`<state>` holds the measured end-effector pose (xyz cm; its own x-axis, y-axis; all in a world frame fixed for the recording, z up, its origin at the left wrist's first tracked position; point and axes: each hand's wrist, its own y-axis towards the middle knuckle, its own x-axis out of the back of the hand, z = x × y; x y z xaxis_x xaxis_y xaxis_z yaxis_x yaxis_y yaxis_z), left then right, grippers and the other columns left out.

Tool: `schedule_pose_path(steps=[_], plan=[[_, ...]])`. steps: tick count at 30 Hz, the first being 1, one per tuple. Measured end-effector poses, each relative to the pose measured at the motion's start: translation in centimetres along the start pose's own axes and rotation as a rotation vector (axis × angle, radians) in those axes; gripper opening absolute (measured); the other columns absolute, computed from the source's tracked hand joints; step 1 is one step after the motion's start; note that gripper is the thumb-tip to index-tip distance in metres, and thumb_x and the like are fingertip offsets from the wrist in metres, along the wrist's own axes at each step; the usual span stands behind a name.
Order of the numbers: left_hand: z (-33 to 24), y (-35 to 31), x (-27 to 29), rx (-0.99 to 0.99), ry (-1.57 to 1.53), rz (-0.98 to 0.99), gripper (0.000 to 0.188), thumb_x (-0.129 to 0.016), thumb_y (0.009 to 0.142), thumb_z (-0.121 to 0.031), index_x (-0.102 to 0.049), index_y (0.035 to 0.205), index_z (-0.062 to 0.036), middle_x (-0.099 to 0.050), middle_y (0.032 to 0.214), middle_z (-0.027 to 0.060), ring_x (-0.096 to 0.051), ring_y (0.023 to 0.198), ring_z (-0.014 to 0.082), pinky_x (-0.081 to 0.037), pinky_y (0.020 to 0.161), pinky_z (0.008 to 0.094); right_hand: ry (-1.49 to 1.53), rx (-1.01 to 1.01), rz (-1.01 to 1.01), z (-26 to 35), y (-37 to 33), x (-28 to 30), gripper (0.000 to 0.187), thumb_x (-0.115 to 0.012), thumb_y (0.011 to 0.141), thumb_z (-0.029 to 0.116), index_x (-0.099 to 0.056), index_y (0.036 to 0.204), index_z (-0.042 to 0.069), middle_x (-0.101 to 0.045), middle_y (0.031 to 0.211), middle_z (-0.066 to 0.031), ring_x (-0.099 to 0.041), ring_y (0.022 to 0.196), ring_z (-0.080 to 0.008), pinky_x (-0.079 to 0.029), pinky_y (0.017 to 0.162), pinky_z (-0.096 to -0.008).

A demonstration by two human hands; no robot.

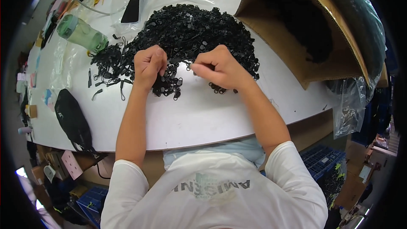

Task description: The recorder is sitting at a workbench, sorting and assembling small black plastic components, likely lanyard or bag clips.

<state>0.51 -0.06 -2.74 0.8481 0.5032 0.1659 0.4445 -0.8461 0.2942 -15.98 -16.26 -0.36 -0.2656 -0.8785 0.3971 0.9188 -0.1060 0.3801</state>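
Observation:
My left hand (149,65) is closed, fingers curled, at the near edge of the pile; what it grips is hidden. My right hand (222,68) is also closed, with thumb and forefinger pinched at a small black zipper pull (186,62) that points toward the left hand. Behind both hands spreads a large heap of small black zipper sliders (195,29) with ring-shaped ends. Several sliders (168,85) lie loose between my wrists. Left of my left hand is a smaller heap of black cord zipper pulls (111,62), some with looped cords.
A green translucent bottle (82,34) lies beyond the cord pulls. A black pouch (73,118) rests near the table's left front edge. At the right, an open cardboard box (292,55) holds dark contents. A black phone-like slab (131,7) lies on clear plastic at the back.

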Motion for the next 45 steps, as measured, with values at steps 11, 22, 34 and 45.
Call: schedule_pose_path(steps=[11,22,34,45], plan=[[-1.4,0.5,-4.1,0.000,0.986,0.239,0.029,-0.076,0.072,-0.032,-0.062,0.087,-0.0120,-0.061,0.071,0.0035,-0.062,0.064,0.0228,-0.047,0.057,0.0358,1.023,-0.327,-1.186,-3.4,-1.8,6.1,0.038,-0.039,0.084,0.032,-0.055,0.068,0.001,-0.028,0.047,0.0015,-0.025,0.039,-0.0116,-0.026,0.043,-0.0277],[-1.3,0.4,-3.6,0.038,0.892,0.213,0.020,-0.073,0.077,-0.024,-0.061,0.081,-0.0085,-0.064,0.072,0.0052,-0.063,0.067,0.0260,-0.048,0.059,0.0373,0.265,-0.196,-0.787,-3.2,-0.2,-1.0,0.012,-0.054,0.084,0.004,-0.062,0.076,-0.002,-0.050,0.057,0.0038,-0.042,0.051,-0.0023,-0.030,0.044,-0.0208],[0.5,-0.3,-2.9,-0.081,0.834,0.143,0.021,-0.073,0.077,-0.022,-0.058,0.083,-0.0079,-0.062,0.068,0.0070,-0.062,0.064,0.0271,-0.047,0.057,0.0374,-0.762,-0.228,-0.525,0.2,-3.0,4.0,0.036,-0.071,0.075,0.032,-0.066,0.097,0.003,-0.061,0.108,-0.0113,-0.053,0.102,-0.0300,-0.039,0.089,-0.0410],[0.2,-0.4,-3.0,-0.127,0.828,0.239,0.013,-0.066,0.079,-0.017,-0.060,0.086,-0.0078,-0.064,0.077,0.0073,-0.063,0.073,0.0277,-0.049,0.064,0.0395,-1.126,-0.327,-0.286,-2.2,-1.9,-2.1,0.032,-0.064,0.085,0.032,-0.052,0.089,0.003,-0.054,0.088,-0.0134,-0.052,0.088,-0.0319,-0.038,0.073,-0.0410]])
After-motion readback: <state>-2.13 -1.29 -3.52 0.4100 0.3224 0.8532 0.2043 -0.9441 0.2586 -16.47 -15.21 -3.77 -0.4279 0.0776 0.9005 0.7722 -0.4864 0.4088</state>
